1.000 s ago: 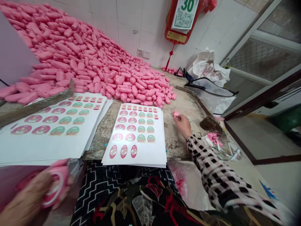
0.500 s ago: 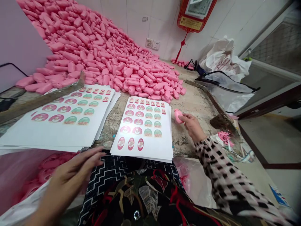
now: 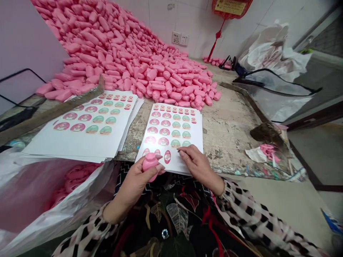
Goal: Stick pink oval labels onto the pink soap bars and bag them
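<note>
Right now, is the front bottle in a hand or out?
In: the left hand grips the bottle, thumb and fingers around it.

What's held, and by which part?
Left hand grips a pink bottle around its body. Right hand, over the sticker sheet: can't tell.

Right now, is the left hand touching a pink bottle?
Touching. The head view shows the left hand holding one pink bottle between thumb and fingers.
</note>
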Motion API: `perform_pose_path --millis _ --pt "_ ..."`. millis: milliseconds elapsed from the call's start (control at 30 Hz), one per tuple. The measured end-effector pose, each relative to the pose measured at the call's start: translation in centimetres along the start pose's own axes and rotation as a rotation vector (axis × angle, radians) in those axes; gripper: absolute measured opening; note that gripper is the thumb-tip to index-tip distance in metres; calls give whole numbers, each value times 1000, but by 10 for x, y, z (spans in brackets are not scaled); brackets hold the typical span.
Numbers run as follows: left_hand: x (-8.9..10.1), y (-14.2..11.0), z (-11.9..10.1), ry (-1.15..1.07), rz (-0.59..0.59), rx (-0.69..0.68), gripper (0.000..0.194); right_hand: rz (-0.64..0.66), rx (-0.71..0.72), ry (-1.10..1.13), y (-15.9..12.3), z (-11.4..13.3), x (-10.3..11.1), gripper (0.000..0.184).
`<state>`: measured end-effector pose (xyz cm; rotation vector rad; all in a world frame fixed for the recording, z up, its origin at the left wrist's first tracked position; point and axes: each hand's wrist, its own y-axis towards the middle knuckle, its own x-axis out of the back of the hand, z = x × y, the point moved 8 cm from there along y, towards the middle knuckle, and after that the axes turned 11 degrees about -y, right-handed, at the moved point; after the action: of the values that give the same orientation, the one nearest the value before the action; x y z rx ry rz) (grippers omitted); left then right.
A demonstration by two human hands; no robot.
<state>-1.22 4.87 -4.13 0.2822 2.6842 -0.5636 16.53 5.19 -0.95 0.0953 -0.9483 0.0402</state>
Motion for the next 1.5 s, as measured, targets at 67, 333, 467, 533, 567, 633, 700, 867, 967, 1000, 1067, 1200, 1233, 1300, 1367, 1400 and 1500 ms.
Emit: perform_pose_path --millis 67,333,467,533,567,633,700,867,967,1000,1067,1200,1233,1300,1367,1400,1500 --pt "5 -2 -10 310 5 -70 30 -57 2 -236 10 -8 3 30" --pt "-30 -7 -10 1369 317 -475 39 -111 22 -524 33 -17 -10 26" --pt "-32 -5 3 1588 330 -445 45 -105 51 -477 33 -13 -7 20" --pt "-35 -5 2 1633 335 -471 45 -74 87 -458 29 -6 -8 20" --pt "-37 -5 2 1642 339 -484 45 -57 104 -454 28 -3 -9 20" --pt "-40 -5 1 1650 350 -495 45 -34 122 -456 25 3 -12 19" --pt "-41 -4 1 1662 348 -489 47 -32 110 -464 25 5 -13 18" --pt "-41 0 6 1731 312 -466 49 -32 86 -496 27 6 -12 18" --pt "-44 0 7 1753 319 -463 50 -41 84 -493 26 6 -10 19" --pt "-45 0 7 1758 321 -458 51 -47 78 -484 25 5 -9 19" --pt "-46 1 7 1766 321 -440 51 -67 54 -446 24 1 -7 19" --pt "-45 1 8 1793 307 -398 52 -123 -7 -289 21 -14 -5 19" --pt "-45 1 8 1795 302 -398 51 -134 -14 -253 21 -17 -5 19" --pt "-44 1 8 1789 296 -408 50 -150 -19 -202 20 -21 -6 18" --pt "-44 0 9 1779 298 -417 50 -161 -21 -173 20 -22 -5 18" --pt "-44 -1 9 1776 300 -418 51 -163 -23 -163 19 -22 -5 18" --pt "-43 -3 11 1774 294 -414 54 -161 -26 -147 19 -22 -6 18"
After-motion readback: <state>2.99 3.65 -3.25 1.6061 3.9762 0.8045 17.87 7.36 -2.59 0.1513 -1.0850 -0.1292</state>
